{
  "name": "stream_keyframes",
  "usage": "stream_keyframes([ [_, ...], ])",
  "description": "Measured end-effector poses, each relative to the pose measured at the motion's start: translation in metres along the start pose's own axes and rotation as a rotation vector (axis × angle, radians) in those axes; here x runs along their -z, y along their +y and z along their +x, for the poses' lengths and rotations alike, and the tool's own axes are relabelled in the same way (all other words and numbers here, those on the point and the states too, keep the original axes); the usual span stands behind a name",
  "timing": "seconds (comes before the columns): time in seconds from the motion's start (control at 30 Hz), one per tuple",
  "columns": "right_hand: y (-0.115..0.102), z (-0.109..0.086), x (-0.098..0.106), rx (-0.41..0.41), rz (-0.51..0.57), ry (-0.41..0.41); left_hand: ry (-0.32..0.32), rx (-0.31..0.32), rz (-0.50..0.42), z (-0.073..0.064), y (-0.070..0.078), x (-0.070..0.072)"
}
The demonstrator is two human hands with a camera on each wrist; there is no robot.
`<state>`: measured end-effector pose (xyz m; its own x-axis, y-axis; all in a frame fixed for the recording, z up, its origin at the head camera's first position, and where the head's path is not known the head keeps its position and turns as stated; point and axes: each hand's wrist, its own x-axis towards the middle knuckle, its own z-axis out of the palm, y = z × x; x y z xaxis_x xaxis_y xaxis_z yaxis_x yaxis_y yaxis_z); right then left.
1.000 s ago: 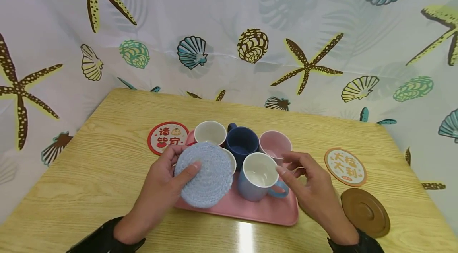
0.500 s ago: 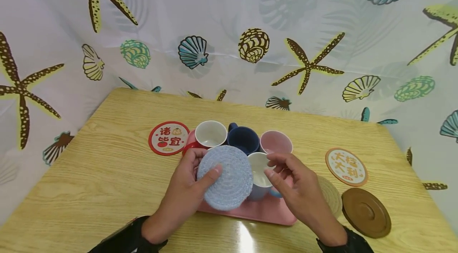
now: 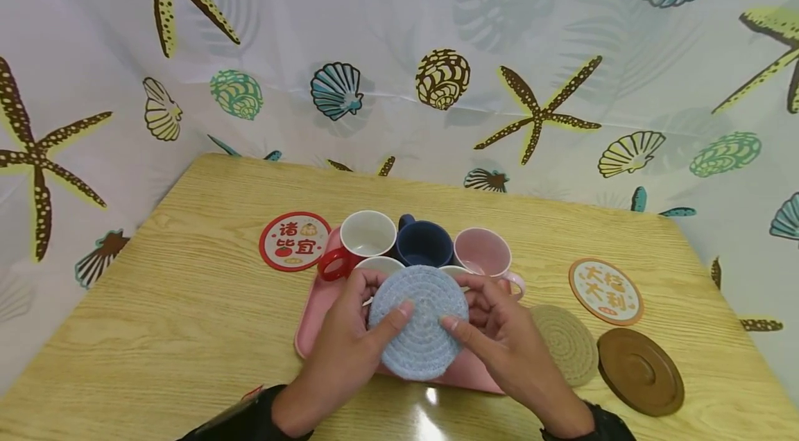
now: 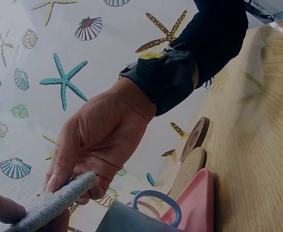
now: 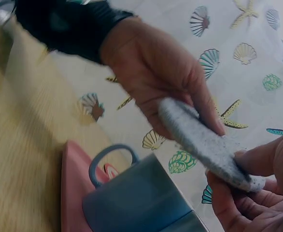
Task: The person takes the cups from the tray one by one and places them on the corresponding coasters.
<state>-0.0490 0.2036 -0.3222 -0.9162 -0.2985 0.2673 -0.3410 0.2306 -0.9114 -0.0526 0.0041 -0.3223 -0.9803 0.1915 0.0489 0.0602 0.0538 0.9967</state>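
Head view: a pale blue woven coaster [image 3: 421,326] is held up over the near part of a pink tray [image 3: 311,329], facing the wearer. The left hand's grip [image 3: 349,333] pinches its left edge and the right hand's grip [image 3: 507,330] its right, thumbs on the face, fingers behind, which probably keeps the disc level and steady. Right wrist view shows it apart from a light blue mug [image 5: 136,198]. Farther back, a red-handled mug [image 3: 368,234], a navy mug [image 3: 424,245] and a pink mug [image 3: 480,252] stand upright and close, likely to fit the tray. A tan woven coaster [image 3: 564,345] and a brown coaster [image 3: 643,373] lie right on the wooden surface [image 3: 212,288], seemingly for easy reach.
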Motion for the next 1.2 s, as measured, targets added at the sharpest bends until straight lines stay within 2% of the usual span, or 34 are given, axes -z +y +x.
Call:
stream_keyframes([
  [0.17,-0.002,-0.001,0.005,-0.003,0.069,-0.010,-0.001,-0.018,-0.029,-0.002,0.000,-0.001],
  [0.27,-0.002,-0.003,0.014,-0.035,0.067,0.024,0.038,-0.032,-0.017,-0.003,0.001,0.002],
  [0.37,-0.003,-0.005,0.030,-0.067,0.063,0.089,0.096,-0.052,0.049,-0.003,0.000,0.010],
  [0.53,-0.002,-0.008,0.063,-0.101,0.045,0.248,0.190,-0.079,0.168,-0.001,-0.005,0.031],
  [0.73,0.010,-0.009,0.098,-0.180,0.122,0.407,0.299,-0.048,0.326,-0.001,-0.012,0.062],
  [0.83,0.019,-0.010,0.109,-0.252,0.106,0.456,0.332,0.001,0.419,-0.001,-0.018,0.078],
  [0.97,0.035,-0.013,0.120,-0.323,0.036,0.468,0.303,0.077,0.529,0.000,-0.030,0.094],
  [1.2,0.056,-0.017,0.134,-0.369,0.049,0.497,0.142,0.160,0.626,0.003,-0.051,0.102],
])
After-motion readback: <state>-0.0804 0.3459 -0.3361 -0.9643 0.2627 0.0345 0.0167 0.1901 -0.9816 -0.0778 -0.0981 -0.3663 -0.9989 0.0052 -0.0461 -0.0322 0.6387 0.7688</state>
